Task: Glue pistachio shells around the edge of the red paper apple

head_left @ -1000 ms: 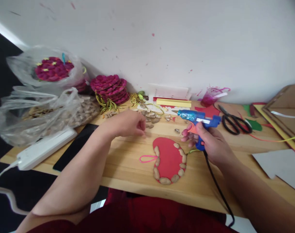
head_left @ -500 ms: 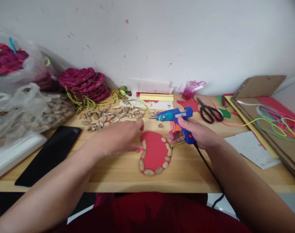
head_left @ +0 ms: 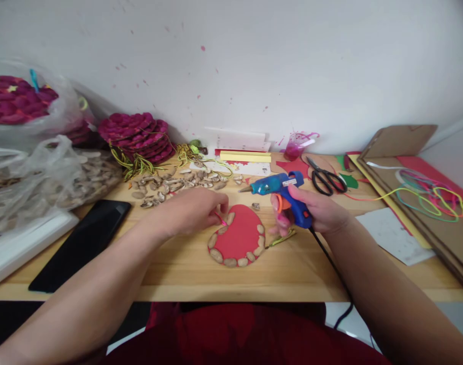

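A bean-shaped red card lies on the wooden table, with peanut shell halves set along its left, bottom and right edges. My left hand is closed at the card's upper-left edge, its fingertips pinching there beside a shell. Something small and bright pink shows at those fingertips; what it is I cannot make out. In my right hand is a blue glue gun with an orange trigger, held above the table right of the card. Its nozzle points left, apart from the card. A black cord runs down from its handle.
Loose peanut shells are scattered behind my left hand. Black scissors lie beyond the glue gun. At left are a black phone and a plastic bag of shells; at right, cardboard with coloured cords. A yellow-green cord lies beside the card.
The red card has turned clockwise and shifted a little left, with my left hand at its edge. The glue gun has moved slightly right and down in my right hand.
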Motion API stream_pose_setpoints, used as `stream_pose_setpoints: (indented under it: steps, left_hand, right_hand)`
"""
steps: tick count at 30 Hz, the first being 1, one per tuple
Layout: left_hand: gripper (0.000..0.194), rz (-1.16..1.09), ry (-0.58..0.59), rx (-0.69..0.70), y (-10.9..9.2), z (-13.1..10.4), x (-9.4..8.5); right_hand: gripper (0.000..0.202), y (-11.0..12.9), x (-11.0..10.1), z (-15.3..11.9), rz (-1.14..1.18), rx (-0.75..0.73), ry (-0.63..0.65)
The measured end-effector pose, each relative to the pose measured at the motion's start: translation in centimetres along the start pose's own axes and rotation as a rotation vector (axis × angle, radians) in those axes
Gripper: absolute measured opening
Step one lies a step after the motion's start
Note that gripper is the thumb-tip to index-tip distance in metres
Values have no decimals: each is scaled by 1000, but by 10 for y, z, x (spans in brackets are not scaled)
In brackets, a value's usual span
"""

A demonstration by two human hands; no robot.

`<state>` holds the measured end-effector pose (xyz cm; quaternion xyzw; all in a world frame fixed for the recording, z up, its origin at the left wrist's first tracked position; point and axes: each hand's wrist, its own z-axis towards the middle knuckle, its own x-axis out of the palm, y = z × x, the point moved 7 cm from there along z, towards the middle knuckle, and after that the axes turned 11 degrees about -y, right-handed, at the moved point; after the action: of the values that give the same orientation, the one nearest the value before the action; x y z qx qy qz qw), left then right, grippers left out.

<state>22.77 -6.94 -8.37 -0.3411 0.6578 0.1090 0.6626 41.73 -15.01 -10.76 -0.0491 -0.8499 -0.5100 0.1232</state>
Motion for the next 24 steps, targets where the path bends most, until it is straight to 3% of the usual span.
stream_pose_setpoints:
  steps: [3,7,12,14,16,20,24]
  left_hand:
    - [17,-18,29,35,-3,0,2]
    - [14,-17,34,31,-3,2,4]
    - [16,-43,58,29,-2,2,9]
    - [17,-41,62,28,-1,1,9]
    - [17,-25,63,22,0,1,10]
    - [15,33,24,0,2,1,7]
    - [15,64,-10,7,2,1,5]
  right_hand:
    - [40,1,-8,10,102,-37,-120]
    - [38,-5,-6,19,142,-18,-148]
    - [29,13,-29,21,136,-335,-420]
    - [31,17,-35,21,137,-378,-450]
    - [33,18,-36,20,136,-343,-433]
    - [35,9,-32,15,51,-109,-351]
    - [35,2,-23,2,-168,11,-126]
